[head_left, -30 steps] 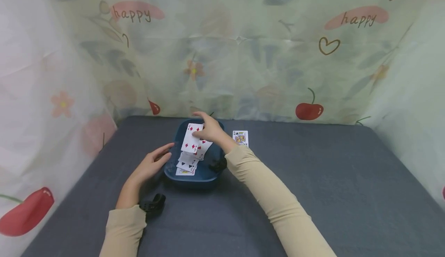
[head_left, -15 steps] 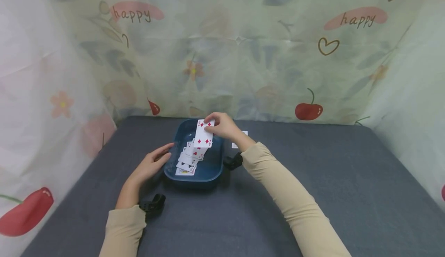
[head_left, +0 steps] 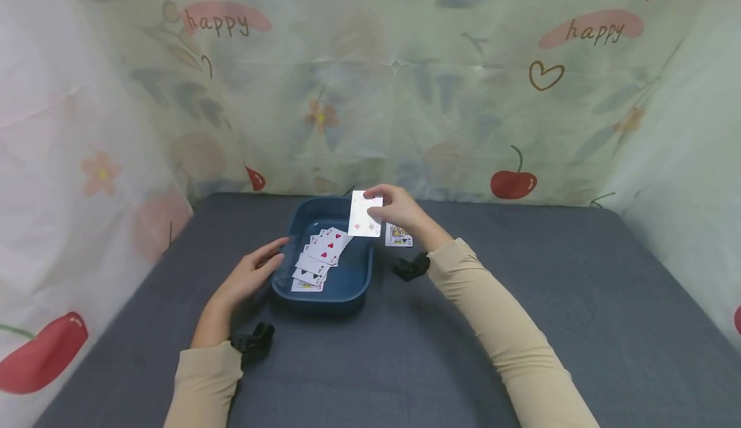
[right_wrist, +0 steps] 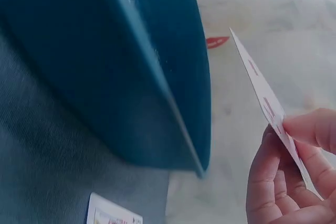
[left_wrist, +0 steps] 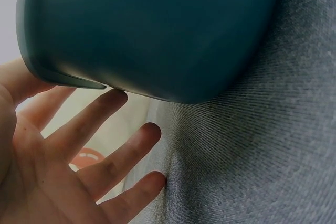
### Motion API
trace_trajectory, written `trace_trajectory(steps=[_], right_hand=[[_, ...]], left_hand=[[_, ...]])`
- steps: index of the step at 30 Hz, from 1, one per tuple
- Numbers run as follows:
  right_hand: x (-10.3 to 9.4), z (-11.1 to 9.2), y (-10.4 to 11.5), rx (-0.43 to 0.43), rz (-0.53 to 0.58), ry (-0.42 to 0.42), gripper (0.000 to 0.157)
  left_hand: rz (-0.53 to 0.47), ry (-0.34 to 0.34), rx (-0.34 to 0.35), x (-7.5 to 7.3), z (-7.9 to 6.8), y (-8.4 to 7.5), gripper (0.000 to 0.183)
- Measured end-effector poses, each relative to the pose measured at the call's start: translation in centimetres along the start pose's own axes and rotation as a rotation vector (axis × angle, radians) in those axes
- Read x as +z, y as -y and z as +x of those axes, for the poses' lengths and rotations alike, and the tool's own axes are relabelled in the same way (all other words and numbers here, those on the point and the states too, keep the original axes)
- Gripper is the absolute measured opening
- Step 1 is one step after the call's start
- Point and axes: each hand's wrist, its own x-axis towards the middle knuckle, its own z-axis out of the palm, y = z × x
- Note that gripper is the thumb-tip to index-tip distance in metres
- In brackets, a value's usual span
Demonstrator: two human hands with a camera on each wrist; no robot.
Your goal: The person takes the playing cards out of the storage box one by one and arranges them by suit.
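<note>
Between thumb and fingers, my right hand [head_left: 399, 209] pinches a playing card [head_left: 365, 214] with red diamonds, raised over the right rim of a dark blue plastic basin [head_left: 350, 289]. Edge-on, the same card [right_wrist: 262, 90] appears in the right wrist view, with the thumb on its face. Several face-up playing cards [head_left: 327, 248] lie overlapped inside the basin, a heart card on top. At the basin's left side is my left hand [head_left: 257, 270], fingers loosely extended. In the left wrist view, a fingertip [left_wrist: 118, 97] meets the basin's outer wall while the other fingers spread below.
A face card [head_left: 399, 236] lies on the grey cloth to the right of the basin, partly behind my right hand. The grey-covered table [head_left: 550, 299] ends at a printed curtain [head_left: 405, 112] at the back, with more curtain on both sides.
My right hand has carried the diamond card rightward, from over the cards in the basin to its right rim. The heart card below is now uncovered. My left hand stays in place.
</note>
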Motion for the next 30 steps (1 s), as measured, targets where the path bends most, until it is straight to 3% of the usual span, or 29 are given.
trace_trajectory(steps=[17,30], right_hand=[[-4.0,-1.9,-4.3,0.112,0.074,-0.11,0.036],[-5.8,-2.7,-7.5,0.193,-0.015,-0.228,0.04]], left_hand=[[-0.003,-0.005,-0.013,0.0,-0.1,0.2,0.054],[-0.016,-0.006,-0.042,0.0,0.0,0.1,0.055]])
